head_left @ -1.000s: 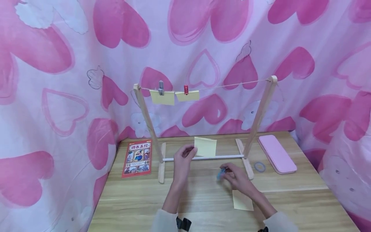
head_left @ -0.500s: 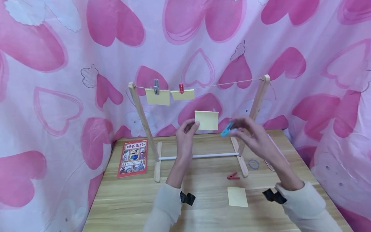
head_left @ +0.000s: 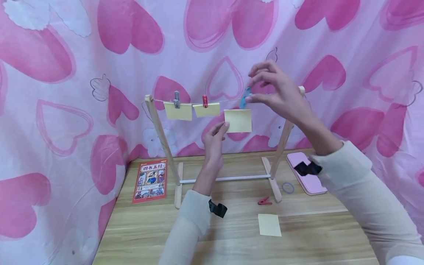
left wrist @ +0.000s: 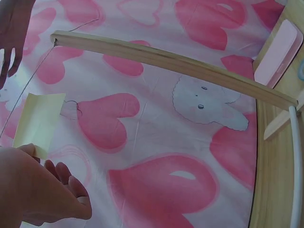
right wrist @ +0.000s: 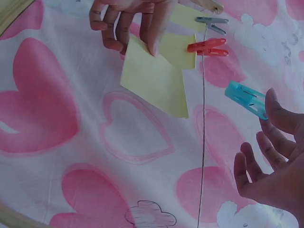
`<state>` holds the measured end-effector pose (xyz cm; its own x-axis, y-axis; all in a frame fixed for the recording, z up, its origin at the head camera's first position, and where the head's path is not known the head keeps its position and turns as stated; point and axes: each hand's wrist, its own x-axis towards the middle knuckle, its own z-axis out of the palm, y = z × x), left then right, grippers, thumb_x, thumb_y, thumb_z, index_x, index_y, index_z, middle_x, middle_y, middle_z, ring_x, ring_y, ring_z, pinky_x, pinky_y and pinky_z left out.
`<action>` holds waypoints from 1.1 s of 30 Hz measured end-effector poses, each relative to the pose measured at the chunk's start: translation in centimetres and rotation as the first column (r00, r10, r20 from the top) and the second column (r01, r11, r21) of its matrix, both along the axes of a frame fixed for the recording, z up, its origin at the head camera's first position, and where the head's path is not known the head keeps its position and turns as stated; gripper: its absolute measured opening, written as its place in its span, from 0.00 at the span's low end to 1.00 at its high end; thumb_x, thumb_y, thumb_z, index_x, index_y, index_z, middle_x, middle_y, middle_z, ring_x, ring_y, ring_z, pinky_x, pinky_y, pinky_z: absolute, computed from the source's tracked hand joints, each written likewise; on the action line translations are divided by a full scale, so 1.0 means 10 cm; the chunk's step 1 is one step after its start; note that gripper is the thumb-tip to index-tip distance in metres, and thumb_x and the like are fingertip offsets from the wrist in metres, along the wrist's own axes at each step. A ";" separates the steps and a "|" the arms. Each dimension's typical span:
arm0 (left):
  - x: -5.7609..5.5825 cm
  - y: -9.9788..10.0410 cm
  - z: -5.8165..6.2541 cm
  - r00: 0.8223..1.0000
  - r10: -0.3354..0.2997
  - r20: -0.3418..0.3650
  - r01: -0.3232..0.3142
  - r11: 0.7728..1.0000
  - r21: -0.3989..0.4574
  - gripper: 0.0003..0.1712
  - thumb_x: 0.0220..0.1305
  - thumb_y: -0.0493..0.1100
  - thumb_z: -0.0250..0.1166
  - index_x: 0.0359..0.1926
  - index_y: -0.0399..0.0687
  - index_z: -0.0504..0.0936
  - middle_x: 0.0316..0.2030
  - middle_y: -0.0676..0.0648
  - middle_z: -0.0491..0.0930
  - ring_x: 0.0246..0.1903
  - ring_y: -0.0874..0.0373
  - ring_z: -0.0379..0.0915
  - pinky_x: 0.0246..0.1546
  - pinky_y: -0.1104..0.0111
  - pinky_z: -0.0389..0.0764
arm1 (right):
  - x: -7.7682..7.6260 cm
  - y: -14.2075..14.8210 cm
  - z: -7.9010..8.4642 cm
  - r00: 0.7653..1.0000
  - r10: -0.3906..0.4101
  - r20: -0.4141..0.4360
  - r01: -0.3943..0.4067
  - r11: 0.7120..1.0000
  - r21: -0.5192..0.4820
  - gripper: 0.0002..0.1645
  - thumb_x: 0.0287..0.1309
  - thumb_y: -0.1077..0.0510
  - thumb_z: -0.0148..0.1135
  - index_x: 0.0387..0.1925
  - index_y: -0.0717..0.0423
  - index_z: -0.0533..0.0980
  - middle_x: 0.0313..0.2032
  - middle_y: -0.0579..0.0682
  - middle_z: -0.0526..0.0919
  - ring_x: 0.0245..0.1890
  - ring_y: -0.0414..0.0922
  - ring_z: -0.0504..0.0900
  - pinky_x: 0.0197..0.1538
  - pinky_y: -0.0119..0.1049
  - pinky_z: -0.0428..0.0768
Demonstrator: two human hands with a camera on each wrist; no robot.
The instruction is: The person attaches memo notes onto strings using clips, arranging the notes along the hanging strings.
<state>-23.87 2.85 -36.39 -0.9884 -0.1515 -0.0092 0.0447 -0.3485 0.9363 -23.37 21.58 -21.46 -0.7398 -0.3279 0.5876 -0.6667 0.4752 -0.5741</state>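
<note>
My left hand point(head_left: 214, 144) pinches a yellow sticky note point(head_left: 238, 121) by its left edge, just below the string point(right wrist: 204, 142). Between thumb and fingertips my right hand point(head_left: 276, 86) grips a blue clothespin point(head_left: 244, 98), raised above the note's top edge. In the right wrist view the blue clothespin point(right wrist: 246, 99) is apart from both string and note. A grey clothespin point(head_left: 176, 99) and a red clothespin point(head_left: 205, 101) each fasten a yellow note to the string's left half.
The string runs between two wooden posts point(head_left: 162, 129) joined low down by a white rod point(head_left: 243, 178). On the table lie a red clothespin point(head_left: 264, 201), a yellow note point(head_left: 269, 225), a tape ring point(head_left: 288, 187), a pink case point(head_left: 306, 173) and a red booklet point(head_left: 150, 181).
Both hands have risen from near the table toward the string, the left with the note, the right with the blue clothespin. The red clothespin on the table has come into sight.
</note>
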 end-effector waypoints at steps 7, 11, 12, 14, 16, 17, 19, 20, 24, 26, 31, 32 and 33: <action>-0.07 0.02 0.08 0.999 0.041 0.004 -0.042 0.998 0.056 0.16 0.74 0.43 0.74 0.58 0.40 0.91 0.40 0.53 0.84 0.42 0.59 0.78 0.60 0.62 0.80 | -0.27 -0.14 0.15 0.997 -0.056 0.048 0.056 0.998 -0.008 0.13 0.61 0.65 0.81 0.45 0.68 0.88 0.57 0.45 0.75 0.63 0.42 0.71 0.67 0.36 0.69; -0.09 0.04 0.14 0.997 0.069 -0.017 -0.067 0.994 0.084 0.16 0.74 0.41 0.74 0.58 0.40 0.91 0.42 0.52 0.87 0.41 0.60 0.80 0.62 0.60 0.83 | -0.36 -0.18 0.16 0.994 -0.075 0.073 0.074 0.997 0.018 0.14 0.63 0.63 0.80 0.46 0.68 0.88 0.56 0.44 0.74 0.67 0.45 0.70 0.73 0.43 0.70; -0.09 0.05 0.14 0.997 0.074 -0.019 -0.072 0.994 0.086 0.16 0.74 0.41 0.74 0.58 0.40 0.91 0.43 0.51 0.88 0.42 0.61 0.80 0.61 0.60 0.84 | -0.37 -0.19 0.16 0.994 -0.078 0.081 0.076 0.997 0.024 0.14 0.63 0.63 0.80 0.46 0.68 0.88 0.56 0.45 0.73 0.68 0.46 0.69 0.75 0.46 0.69; -0.09 0.06 0.16 0.996 0.085 -0.020 -0.083 0.993 0.086 0.17 0.74 0.42 0.74 0.59 0.40 0.90 0.45 0.50 0.88 0.41 0.61 0.79 0.60 0.61 0.84 | -0.40 -0.21 0.15 0.993 -0.079 0.087 0.076 0.996 0.034 0.13 0.63 0.64 0.79 0.45 0.69 0.88 0.56 0.46 0.73 0.69 0.49 0.69 0.77 0.51 0.68; -0.09 0.06 0.18 0.995 0.097 -0.021 -0.094 0.992 0.088 0.17 0.74 0.42 0.74 0.59 0.39 0.90 0.45 0.50 0.88 0.41 0.62 0.79 0.58 0.64 0.84 | -0.43 -0.22 0.14 0.993 -0.076 0.086 0.073 0.996 0.045 0.12 0.62 0.65 0.79 0.44 0.70 0.88 0.56 0.48 0.73 0.68 0.51 0.68 0.78 0.54 0.67; -0.09 0.07 0.18 0.995 0.101 -0.022 -0.099 0.991 0.089 0.17 0.74 0.42 0.74 0.58 0.39 0.90 0.44 0.50 0.88 0.41 0.62 0.78 0.56 0.65 0.84 | -0.45 -0.23 0.13 0.994 -0.072 0.087 0.068 0.996 0.049 0.11 0.62 0.66 0.79 0.43 0.70 0.88 0.56 0.50 0.72 0.68 0.52 0.68 0.78 0.54 0.67; -0.08 0.07 0.20 0.994 0.105 -0.021 -0.102 0.991 0.091 0.17 0.74 0.42 0.74 0.59 0.39 0.90 0.44 0.50 0.88 0.41 0.62 0.78 0.55 0.66 0.84 | -0.48 -0.23 0.12 0.995 -0.066 0.081 0.061 0.996 0.061 0.11 0.61 0.68 0.79 0.42 0.71 0.87 0.55 0.52 0.72 0.68 0.53 0.68 0.78 0.55 0.67; -0.09 0.07 0.20 0.994 0.104 -0.023 -0.101 0.990 0.094 0.17 0.74 0.42 0.74 0.59 0.39 0.90 0.44 0.50 0.88 0.41 0.62 0.78 0.55 0.66 0.84 | -0.49 -0.24 0.11 0.995 -0.061 0.079 0.056 0.996 0.064 0.10 0.61 0.69 0.79 0.42 0.72 0.87 0.55 0.53 0.72 0.67 0.53 0.68 0.78 0.55 0.67; -0.08 0.07 0.22 0.995 0.093 -0.024 -0.091 0.991 0.096 0.17 0.75 0.42 0.73 0.59 0.40 0.90 0.45 0.50 0.87 0.43 0.62 0.79 0.59 0.65 0.84 | -0.53 -0.25 0.09 0.996 -0.054 0.075 0.047 0.995 0.087 0.10 0.60 0.70 0.78 0.42 0.73 0.87 0.55 0.55 0.72 0.67 0.54 0.68 0.77 0.54 0.67; -0.09 0.07 0.23 0.996 0.089 -0.028 -0.086 0.992 0.097 0.17 0.75 0.42 0.73 0.59 0.40 0.90 0.45 0.51 0.87 0.44 0.61 0.79 0.60 0.64 0.84 | -0.54 -0.25 0.08 0.996 -0.050 0.077 0.042 0.993 0.106 0.11 0.60 0.69 0.78 0.42 0.73 0.87 0.55 0.57 0.72 0.66 0.54 0.68 0.76 0.54 0.67; -0.09 0.07 0.22 0.996 0.085 -0.027 -0.082 0.992 0.099 0.16 0.75 0.42 0.73 0.58 0.40 0.90 0.45 0.50 0.87 0.44 0.61 0.79 0.61 0.62 0.83 | -0.55 -0.25 0.07 0.991 -0.056 0.123 0.035 0.986 0.161 0.13 0.61 0.67 0.78 0.45 0.72 0.86 0.57 0.60 0.72 0.65 0.56 0.68 0.73 0.55 0.69; -0.09 0.07 0.22 0.996 0.084 -0.025 -0.081 0.992 0.098 0.16 0.75 0.42 0.73 0.58 0.40 0.90 0.46 0.50 0.87 0.45 0.61 0.79 0.61 0.63 0.84 | -0.55 -0.25 0.08 0.989 -0.060 0.136 0.036 0.985 0.171 0.14 0.62 0.67 0.78 0.47 0.72 0.86 0.58 0.60 0.72 0.65 0.56 0.68 0.72 0.55 0.69; -0.09 0.07 0.21 0.996 0.084 -0.024 -0.081 0.992 0.096 0.16 0.75 0.42 0.73 0.58 0.39 0.90 0.47 0.49 0.88 0.45 0.61 0.80 0.59 0.64 0.84 | -0.54 -0.24 0.08 0.987 -0.065 0.149 0.037 0.982 0.183 0.15 0.62 0.66 0.78 0.48 0.71 0.86 0.58 0.61 0.72 0.65 0.57 0.68 0.72 0.56 0.69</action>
<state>-24.77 3.53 -34.28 -0.9726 -0.2323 -0.0004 0.1023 -0.4297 0.8971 -28.79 19.14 -20.63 -0.8348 -0.3771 0.4011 -0.5498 0.6103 -0.5703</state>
